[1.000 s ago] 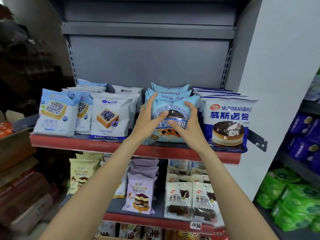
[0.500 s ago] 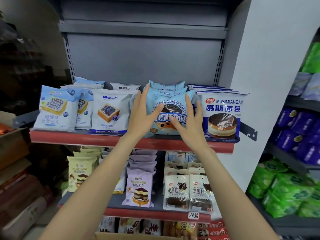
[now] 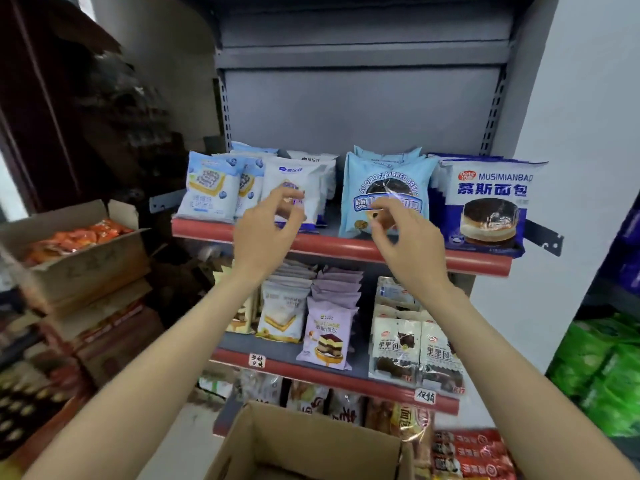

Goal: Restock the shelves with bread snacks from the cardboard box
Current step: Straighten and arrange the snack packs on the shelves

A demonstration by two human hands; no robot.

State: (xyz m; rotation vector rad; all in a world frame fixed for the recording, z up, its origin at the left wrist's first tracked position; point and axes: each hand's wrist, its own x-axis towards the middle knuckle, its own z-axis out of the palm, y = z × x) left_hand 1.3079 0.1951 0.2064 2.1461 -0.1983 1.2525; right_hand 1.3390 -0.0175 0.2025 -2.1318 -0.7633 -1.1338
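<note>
While both hands, left hand (image 3: 266, 230) and right hand (image 3: 408, 240), hover empty with loosely curled, seemingly released grip, blue bread packs (image 3: 384, 178) stand shelved.

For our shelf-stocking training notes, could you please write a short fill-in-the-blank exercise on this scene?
1. The left hand and the right hand, raised before the top shelf, hold ____.
2. The light blue packs stand directly left of the packs printed ____.
3. The front edge of that shelf is coloured ____.
4. The cardboard box at the bottom has its flaps ____.

Missing words: nothing; MUSIMIANBAO; red; open
</note>
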